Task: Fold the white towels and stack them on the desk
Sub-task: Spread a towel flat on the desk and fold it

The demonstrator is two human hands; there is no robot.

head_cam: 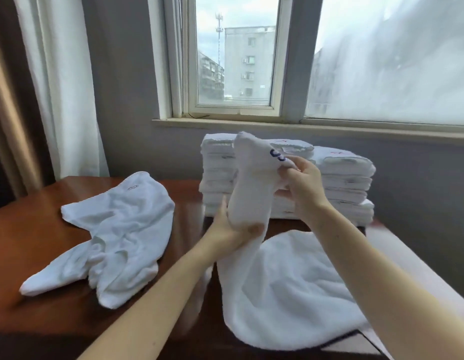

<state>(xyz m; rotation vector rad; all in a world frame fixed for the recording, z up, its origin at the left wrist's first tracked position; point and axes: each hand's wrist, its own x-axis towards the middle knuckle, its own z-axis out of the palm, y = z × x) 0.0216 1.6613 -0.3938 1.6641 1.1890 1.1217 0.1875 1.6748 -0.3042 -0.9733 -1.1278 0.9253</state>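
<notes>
The left hand (229,228) grips the limp white terry towel (251,188) low, the right hand (302,184) pinches its marked edge, the rest pooled on the reddish wooden table (30,229) — best find both corners, pull taut, then fold.

Views: one, head.
Position: worn at head height, at the near side of the desk (33,229).
Facing: forward and down across the desk toward the wall with the window (234,61).
Lens: wide angle.
Range: close. Both forearms enter from the bottom edge. The left hand (225,229), right hand (303,188) and the towel (251,183) they grip sit mid-frame.
Coverage: the desk's far left corner is in frame.
</notes>
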